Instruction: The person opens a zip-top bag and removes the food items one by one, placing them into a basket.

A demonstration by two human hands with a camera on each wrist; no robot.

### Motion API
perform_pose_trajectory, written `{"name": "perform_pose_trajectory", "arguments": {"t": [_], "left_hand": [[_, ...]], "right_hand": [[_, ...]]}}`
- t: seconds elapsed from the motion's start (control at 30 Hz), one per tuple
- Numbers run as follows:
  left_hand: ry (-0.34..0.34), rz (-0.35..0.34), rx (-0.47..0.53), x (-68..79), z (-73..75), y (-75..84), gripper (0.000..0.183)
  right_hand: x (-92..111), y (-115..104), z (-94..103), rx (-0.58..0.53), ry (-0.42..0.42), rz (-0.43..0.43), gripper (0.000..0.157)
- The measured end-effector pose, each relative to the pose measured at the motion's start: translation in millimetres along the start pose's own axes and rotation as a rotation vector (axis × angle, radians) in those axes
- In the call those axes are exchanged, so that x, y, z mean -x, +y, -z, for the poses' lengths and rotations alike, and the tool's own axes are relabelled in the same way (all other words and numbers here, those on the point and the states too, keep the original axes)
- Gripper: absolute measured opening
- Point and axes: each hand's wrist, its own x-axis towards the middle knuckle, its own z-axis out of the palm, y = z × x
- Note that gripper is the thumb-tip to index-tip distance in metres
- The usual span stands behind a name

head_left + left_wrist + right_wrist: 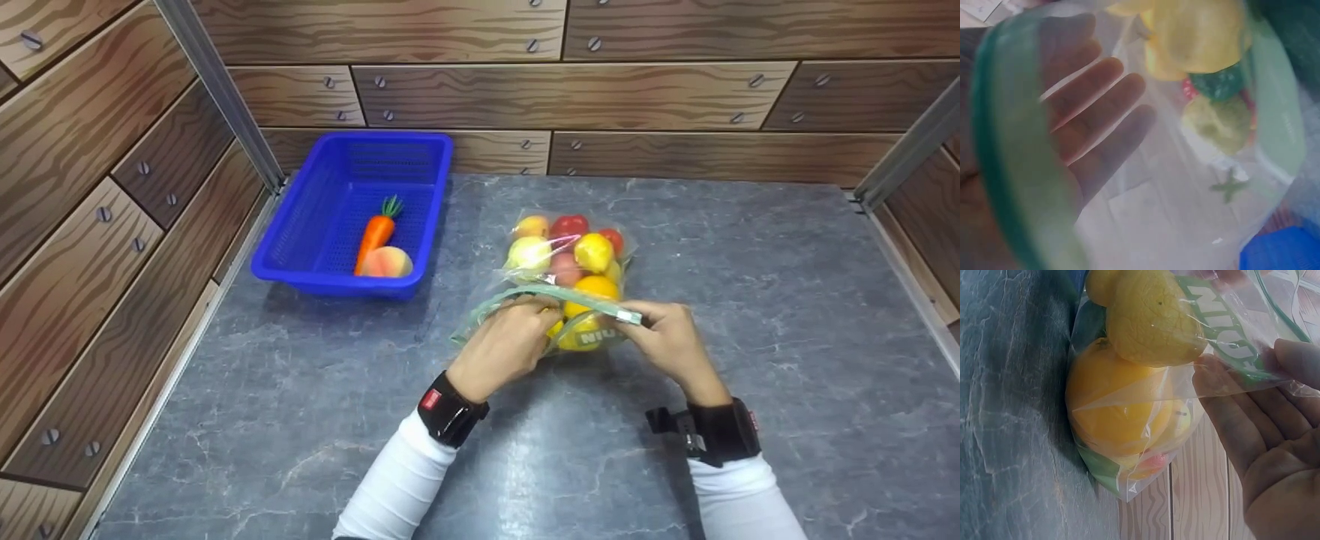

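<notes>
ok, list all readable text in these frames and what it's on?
"NIU": white letters on the clear bag, in its green patch; possibly partial.
Red label, left wristband: too small to read.
Red tag, right wristband: too small to read.
Faint marks, bag's green strip: too blurred.

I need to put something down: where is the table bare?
The table is bare right of the bag up to the side wall, and between blue basket and left sleeve. Crowded: the bag itself, both hands at it.
</notes>
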Motion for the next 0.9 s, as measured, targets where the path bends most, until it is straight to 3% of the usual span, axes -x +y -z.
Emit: {"name": "perform_pose_trajectory", "arguments": {"t": [0.4, 0.9], "left_hand": [[-0.085, 0.061, -0.045, 2.6, -17.5, -5.1, 0.035], [-0.033, 0.039, -0.065, 4.7, -28.4, -7.2, 0.024]], "right_hand": [[-0.3, 0.8, -1.3, 0.034, -0.016, 0.014, 0.013], [-0.4, 1.8, -2.6, 0.012, -0.018, 0.027, 0.012]]}}
